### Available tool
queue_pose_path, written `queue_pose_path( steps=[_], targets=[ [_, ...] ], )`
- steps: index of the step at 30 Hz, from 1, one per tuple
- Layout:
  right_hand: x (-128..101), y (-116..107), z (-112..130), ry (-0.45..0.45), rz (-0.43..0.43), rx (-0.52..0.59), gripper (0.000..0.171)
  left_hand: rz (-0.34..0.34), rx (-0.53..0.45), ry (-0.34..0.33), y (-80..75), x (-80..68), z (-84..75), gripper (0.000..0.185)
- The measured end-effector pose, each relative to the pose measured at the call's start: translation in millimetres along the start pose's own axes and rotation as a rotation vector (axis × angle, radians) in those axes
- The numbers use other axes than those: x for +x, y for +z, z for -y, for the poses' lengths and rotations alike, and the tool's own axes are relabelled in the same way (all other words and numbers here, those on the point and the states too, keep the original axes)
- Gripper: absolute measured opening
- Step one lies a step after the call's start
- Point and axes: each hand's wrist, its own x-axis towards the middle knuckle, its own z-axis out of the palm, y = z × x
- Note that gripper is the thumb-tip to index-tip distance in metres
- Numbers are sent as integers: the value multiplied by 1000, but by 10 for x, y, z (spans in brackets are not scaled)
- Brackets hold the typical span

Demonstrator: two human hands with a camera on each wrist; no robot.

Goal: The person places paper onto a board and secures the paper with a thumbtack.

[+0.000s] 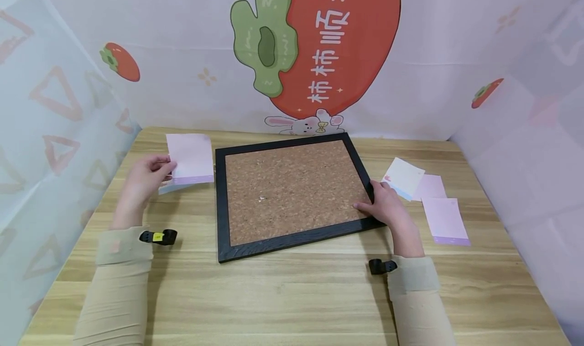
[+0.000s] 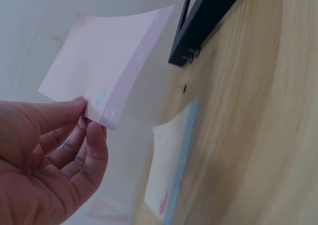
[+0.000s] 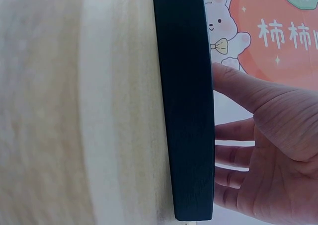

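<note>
My left hand (image 1: pixel 148 178) pinches a pink paper note (image 1: pixel 189 156) with a purple strip between thumb and fingers. In the left wrist view the note is raised, bending slightly. Below it on the table lies a white note with a blue strip (image 2: pixel 169 158). A cork board (image 1: pixel 296 188) in a black frame occupies the middle. My right hand (image 1: pixel 390 204) holds the frame near its front right corner, the thumb over the frame onto the cork and the other fingers along the outer side. A small pale mark (image 1: pixel 262 199) shows on the cork.
Right of the board lie a white note with a blue strip (image 1: pixel 405 176), a pink note (image 1: pixel 431 187) and another pink note with a purple strip (image 1: pixel 444 219). The wooden table (image 1: pixel 274 305) ends at printed cloth walls (image 1: pixel 182 92) on the back and sides.
</note>
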Motion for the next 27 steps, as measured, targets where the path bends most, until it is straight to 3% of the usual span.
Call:
queue_pose_path(
  steps=[7, 16, 27],
  targets=[
    [10, 5, 12, -7, -1, 0, 84, -11, 36, 8, 112, -6, -94, 47],
    [11, 0, -1, -9, -4, 4, 82, -11, 5, 17, 180, -2, -142, 43],
    [-3, -2, 3, -8, -7, -6, 82, 59, 25, 61, 353, -5, -239, 39]
  ],
)
